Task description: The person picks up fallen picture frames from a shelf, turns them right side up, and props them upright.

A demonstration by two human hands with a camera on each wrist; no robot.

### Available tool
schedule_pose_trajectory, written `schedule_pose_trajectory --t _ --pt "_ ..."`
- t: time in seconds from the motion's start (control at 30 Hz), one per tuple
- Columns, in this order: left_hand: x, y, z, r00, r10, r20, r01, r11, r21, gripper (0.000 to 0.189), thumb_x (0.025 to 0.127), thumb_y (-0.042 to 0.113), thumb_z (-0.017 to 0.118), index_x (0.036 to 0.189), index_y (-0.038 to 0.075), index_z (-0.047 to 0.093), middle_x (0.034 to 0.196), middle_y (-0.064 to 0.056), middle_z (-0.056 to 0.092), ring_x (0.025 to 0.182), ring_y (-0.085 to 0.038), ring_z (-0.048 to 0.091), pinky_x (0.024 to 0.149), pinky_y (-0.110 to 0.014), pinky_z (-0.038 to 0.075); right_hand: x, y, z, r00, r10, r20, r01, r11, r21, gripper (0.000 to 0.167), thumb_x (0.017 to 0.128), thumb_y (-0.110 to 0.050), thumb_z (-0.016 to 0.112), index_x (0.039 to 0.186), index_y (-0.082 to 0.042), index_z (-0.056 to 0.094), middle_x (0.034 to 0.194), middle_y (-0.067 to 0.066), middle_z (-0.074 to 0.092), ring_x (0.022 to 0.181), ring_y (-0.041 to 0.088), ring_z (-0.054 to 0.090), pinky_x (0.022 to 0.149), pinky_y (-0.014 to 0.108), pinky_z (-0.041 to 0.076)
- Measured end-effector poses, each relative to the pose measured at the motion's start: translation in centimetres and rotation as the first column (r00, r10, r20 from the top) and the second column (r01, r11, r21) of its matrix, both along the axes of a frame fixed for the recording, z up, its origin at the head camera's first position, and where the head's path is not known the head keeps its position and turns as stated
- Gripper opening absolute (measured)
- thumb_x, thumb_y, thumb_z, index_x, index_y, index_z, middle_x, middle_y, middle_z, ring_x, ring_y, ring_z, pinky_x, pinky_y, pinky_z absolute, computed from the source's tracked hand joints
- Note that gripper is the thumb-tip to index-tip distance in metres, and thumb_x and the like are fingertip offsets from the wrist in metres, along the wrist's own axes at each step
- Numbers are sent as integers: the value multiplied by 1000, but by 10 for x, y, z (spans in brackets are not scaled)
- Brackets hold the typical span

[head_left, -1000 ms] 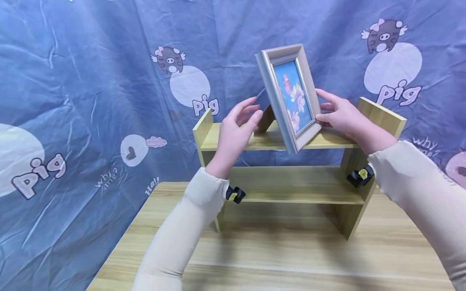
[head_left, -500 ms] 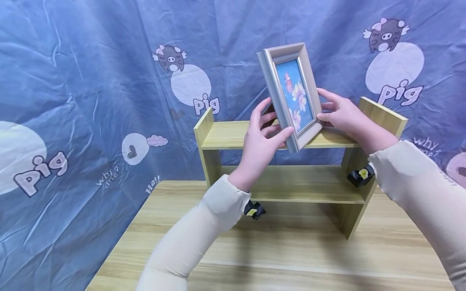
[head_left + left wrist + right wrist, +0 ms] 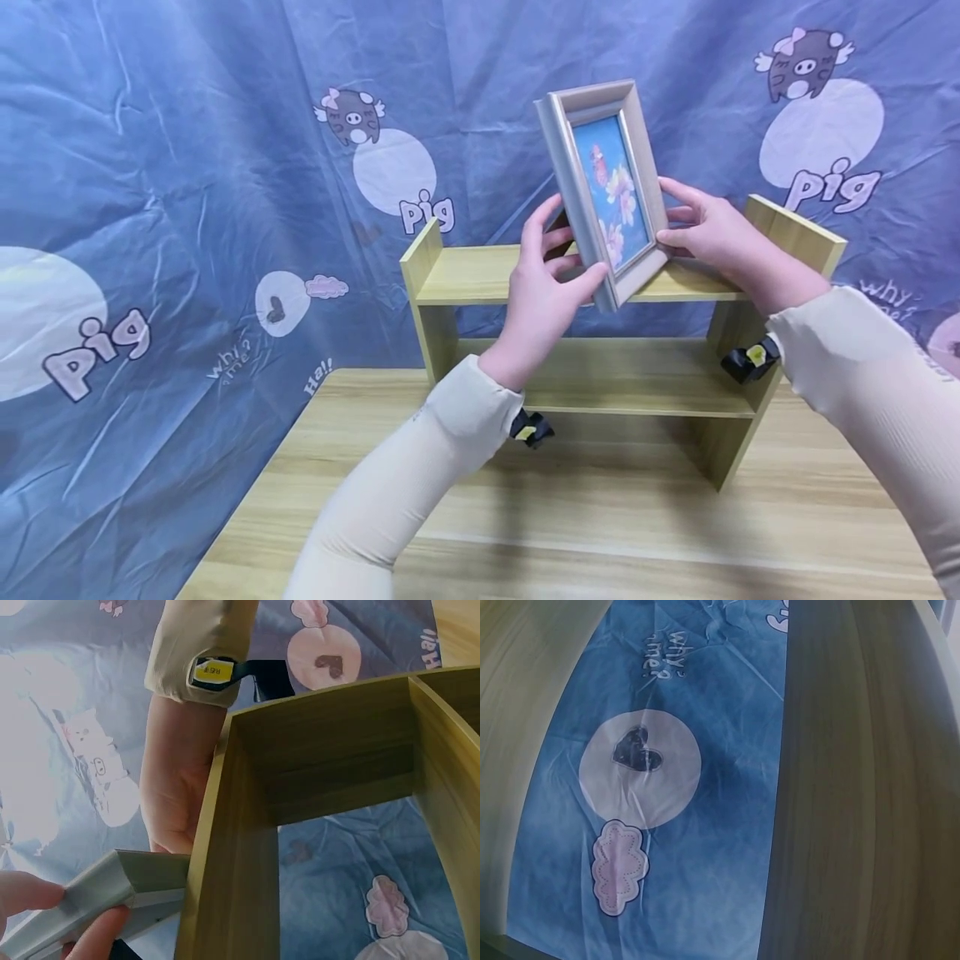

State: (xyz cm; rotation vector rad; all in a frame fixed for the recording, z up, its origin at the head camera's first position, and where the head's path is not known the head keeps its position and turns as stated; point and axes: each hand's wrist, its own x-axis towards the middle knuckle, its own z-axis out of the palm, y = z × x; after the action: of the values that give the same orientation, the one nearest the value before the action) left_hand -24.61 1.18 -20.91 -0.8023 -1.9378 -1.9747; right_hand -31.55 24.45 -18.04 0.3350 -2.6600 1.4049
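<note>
A picture frame (image 3: 569,179) with a pale, silvery border and a blue flower picture leans at a slant at the top shelf of a small wooden rack (image 3: 480,275). My left hand (image 3: 543,287) grips its lower left edge, thumb in front and fingers behind. On the opposite side, my right hand (image 3: 708,229) pinches the lower right edge. The left wrist view has the frame's corner (image 3: 97,900) between thumb and finger, close to the rack's board (image 3: 217,847). In the right wrist view only rack boards (image 3: 855,780) and cloth show; the right hand is out of sight there.
The rack has a lower shelf (image 3: 600,375) and raised side panels (image 3: 795,233). It stands on a wood-grain table (image 3: 337,467). Behind hangs a blue curtain (image 3: 225,167) printed with pigs and words.
My left hand has moved right from beside the picture frame and now grips its left edge. My right hand keeps its hold. The frame has hardly shifted.
</note>
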Motion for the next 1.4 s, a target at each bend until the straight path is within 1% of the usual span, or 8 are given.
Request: schedule_pose_trajectory --t 0.2,0.33,0.6,0.8,1.0,1.1,1.27,1.4 --pt "-6 -4 0 1000 29 7 -29 1000 5 78 86 3 70 149 30 34 132 -6 56 103 -19 64 68 -34 61 -1 3 1 999 -7 34 9 999 -41 74 99 -12 53 155 -36 11 155 25 28 108 2 56 94 19 50" --pt "-13 -9 1 999 8 44 -9 1000 3 79 85 3 71 149 32 34 133 -7 55 104 -20 66 68 -37 61 -1 6 0 1000 2 30 0 997 -79 75 97 -11 55 155 -33 12 154 27 28 93 -9 55 75 6 49" --pt "-32 -26 6 990 -45 130 50 998 -30 80 86 3 71 148 38 35 134 -8 54 105 -23 66 73 -37 61 11 4 -6 999 -36 -15 34 993 -112 74 96 -15 58 155 -33 17 153 27 29 91 -11 55 75 6 50" --pt "-50 -41 13 989 1 147 14 994 -107 78 86 0 68 148 36 37 139 -10 53 109 -26 64 74 -36 61 22 3 -11 996 -59 -67 52 993 -110 78 92 -20 67 154 -32 21 150 27 36 87 -16 55 74 5 50" --pt "-71 -53 17 986 -11 168 31 992 -119 74 87 -4 63 146 36 41 140 -11 52 109 -28 64 77 -38 60 33 2 -13 991 -92 -96 86 994 -66 83 85 -30 74 152 -40 26 145 23 45 89 -13 57 73 5 48" --pt "-76 -56 17 984 -23 174 46 991 -128 74 88 -3 63 145 38 42 141 -10 52 109 -26 64 77 -37 60 37 1 -15 994 -76 -81 65 990 -127 83 85 -26 75 151 -39 27 142 16 51 87 -11 62 73 10 53" --pt "-80 -58 17 983 -51 175 77 987 -143 73 89 -1 62 145 41 41 143 -8 51 110 -24 64 79 -38 60 43 1 -16 994 -69 -89 46 971 -235 82 86 -15 74 152 -34 29 115 -11 62 82 -7 66 72 16 56" --pt "-82 -58 18 983 -57 175 85 984 -157 72 90 1 62 145 42 40 145 -7 48 112 -23 63 80 -38 59 44 0 -16 995 -63 -81 41 969 -244 85 87 -11 71 155 -29 23 121 -6 56 83 -8 64 72 15 56"
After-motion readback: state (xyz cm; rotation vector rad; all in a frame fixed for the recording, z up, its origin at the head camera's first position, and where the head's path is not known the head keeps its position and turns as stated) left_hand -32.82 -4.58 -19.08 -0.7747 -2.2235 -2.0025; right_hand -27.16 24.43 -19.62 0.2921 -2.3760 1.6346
